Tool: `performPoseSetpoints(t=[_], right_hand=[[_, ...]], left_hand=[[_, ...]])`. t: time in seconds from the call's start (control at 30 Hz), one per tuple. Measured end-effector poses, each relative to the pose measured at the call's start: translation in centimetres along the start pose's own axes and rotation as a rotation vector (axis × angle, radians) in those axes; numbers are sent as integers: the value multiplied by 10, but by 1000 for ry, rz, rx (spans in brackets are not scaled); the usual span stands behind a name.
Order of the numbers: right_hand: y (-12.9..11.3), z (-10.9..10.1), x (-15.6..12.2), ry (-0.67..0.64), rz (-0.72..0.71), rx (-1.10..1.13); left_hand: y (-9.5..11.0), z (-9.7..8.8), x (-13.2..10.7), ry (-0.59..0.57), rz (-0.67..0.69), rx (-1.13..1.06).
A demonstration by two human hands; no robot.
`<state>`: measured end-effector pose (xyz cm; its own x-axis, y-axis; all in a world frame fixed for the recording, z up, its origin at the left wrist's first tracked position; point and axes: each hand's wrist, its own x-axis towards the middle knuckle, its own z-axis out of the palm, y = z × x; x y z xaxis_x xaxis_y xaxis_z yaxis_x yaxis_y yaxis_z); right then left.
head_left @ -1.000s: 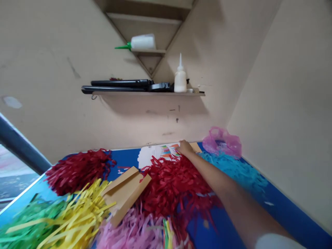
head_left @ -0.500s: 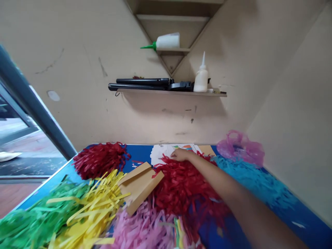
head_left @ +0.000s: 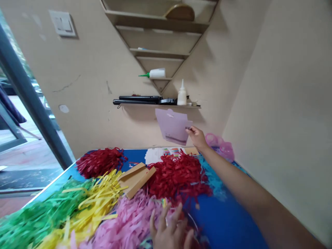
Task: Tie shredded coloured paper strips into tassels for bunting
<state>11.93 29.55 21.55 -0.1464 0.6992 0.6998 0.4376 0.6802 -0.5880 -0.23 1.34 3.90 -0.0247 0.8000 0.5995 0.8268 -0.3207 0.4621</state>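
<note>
My right hand [head_left: 197, 136] is raised above the back of the blue table [head_left: 225, 224] and pinches the corner of a pale sheet of paper [head_left: 173, 126], which hangs in the air in front of the wall. My left hand [head_left: 169, 231] lies at the near edge with fingers spread, resting on the pink shredded paper [head_left: 129, 224]. A heap of red shredded paper [head_left: 178, 174] lies between the two hands. Printed sheets [head_left: 160, 154] remain flat on the table at the back.
Heaps of yellow [head_left: 95, 200], green [head_left: 33, 218], light blue [head_left: 211, 173] and another red shredded paper [head_left: 100, 160] cover the table. Brown envelopes [head_left: 137, 174] lie mid-table. A pink plastic bag [head_left: 220, 145] sits in the corner. A wall shelf [head_left: 155, 103] carries glue bottles.
My right hand has lifted a pale sheet off the stack at the back and holds it up. My left hand has come into view on the pink shreds. The camera tilted up.
</note>
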Motion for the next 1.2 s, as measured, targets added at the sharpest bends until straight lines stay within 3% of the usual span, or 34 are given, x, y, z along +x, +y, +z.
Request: performPoseSetpoints(t=[0.1,0.23,0.3,0.37,0.47,0.57,0.63,0.73,0.9,1.0,1.13,1.2], right_hand=[[-46,-61,-42,128,-35,94],[-118,-146,-142,235,1,153],[-149,-177,-201,228,63,48],[-167,-193,-258,168,132,-60],[-164,-190,-331,127,219,-106],[-146,-173,-379,83,358,-63],[-140,-163,-395,2,407,13],[-139,-155,-399,-34,408,111],[-131,-150,-392,168,456,136],[-128,-147,-392,129,409,166],[-133,-141,-394,103,299,135],[-135,-137,-395,97,253,108]], left_hand=[[14,-20,7,201,119,68],[42,-76,-1,467,241,0],[62,-107,-9,512,306,-94],[83,-130,-14,519,339,-118],[107,-143,-13,508,356,25],[115,-134,-8,327,398,63],[115,-126,-7,210,399,17],[113,-122,-13,131,362,-56],[112,-136,-31,-24,359,-197],[115,-136,-34,-67,380,-139],[116,-126,-29,-22,287,-89],[116,-124,-27,-88,228,-82]])
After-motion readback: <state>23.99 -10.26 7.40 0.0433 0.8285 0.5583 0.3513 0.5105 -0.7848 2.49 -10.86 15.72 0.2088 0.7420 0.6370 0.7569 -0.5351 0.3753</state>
